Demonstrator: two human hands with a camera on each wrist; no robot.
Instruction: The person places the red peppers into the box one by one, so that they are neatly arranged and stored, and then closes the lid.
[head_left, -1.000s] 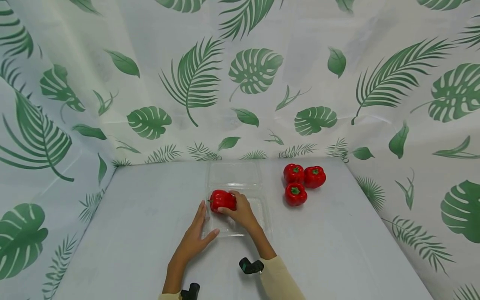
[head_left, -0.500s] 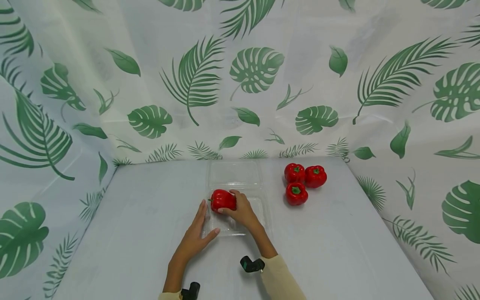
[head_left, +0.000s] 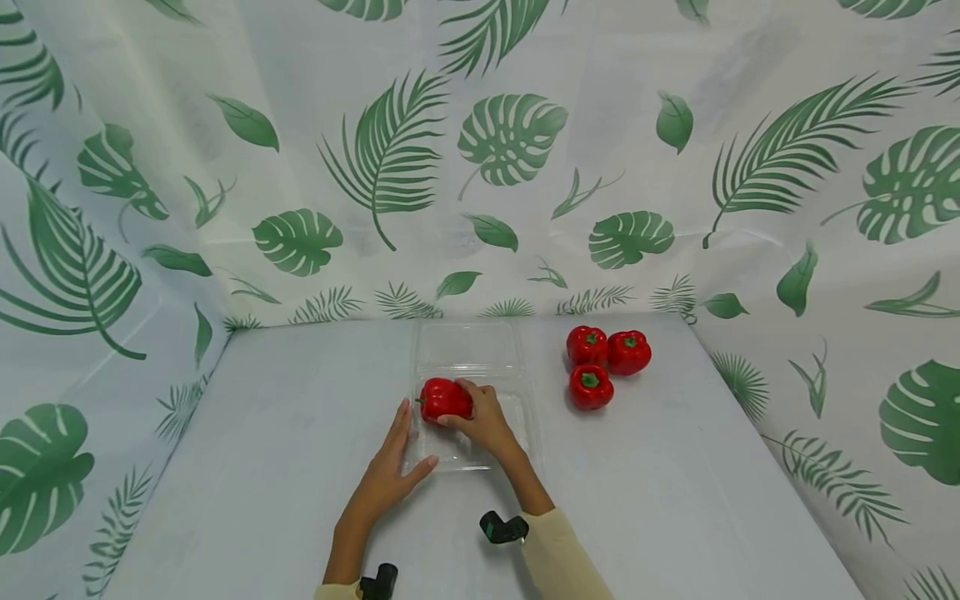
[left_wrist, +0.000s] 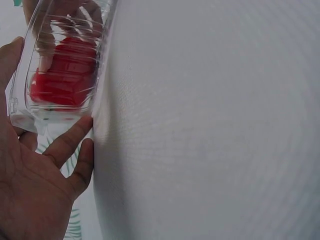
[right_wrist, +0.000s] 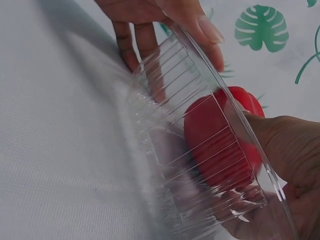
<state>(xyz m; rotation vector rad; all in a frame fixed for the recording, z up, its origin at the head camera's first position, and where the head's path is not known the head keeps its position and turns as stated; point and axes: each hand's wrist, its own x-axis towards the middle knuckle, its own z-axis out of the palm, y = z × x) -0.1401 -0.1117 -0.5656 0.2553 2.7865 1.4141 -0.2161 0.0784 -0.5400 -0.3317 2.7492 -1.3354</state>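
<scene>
A red bell pepper (head_left: 442, 400) lies on its side in the left part of a clear plastic container (head_left: 517, 421), its green stem toward the left. My right hand (head_left: 487, 427) grips it from the right, thumb in front and fingers behind. Through the ribbed wall in the right wrist view, the pepper (right_wrist: 212, 137) shows low inside, with the palm (right_wrist: 295, 155) beside it. My left hand (head_left: 382, 482) rests along the container's left side, fingers straight and thumb spread toward the front edge. In the left wrist view its fingertips (left_wrist: 82, 125) reach the container's end wall.
The container's clear hinged lid (head_left: 468, 346) lies folded back behind it. Three more red bell peppers (head_left: 591, 387) stand grouped to the right on the white table (head_left: 300, 400). A leaf-printed curtain (head_left: 420, 167) hangs at the back and sides.
</scene>
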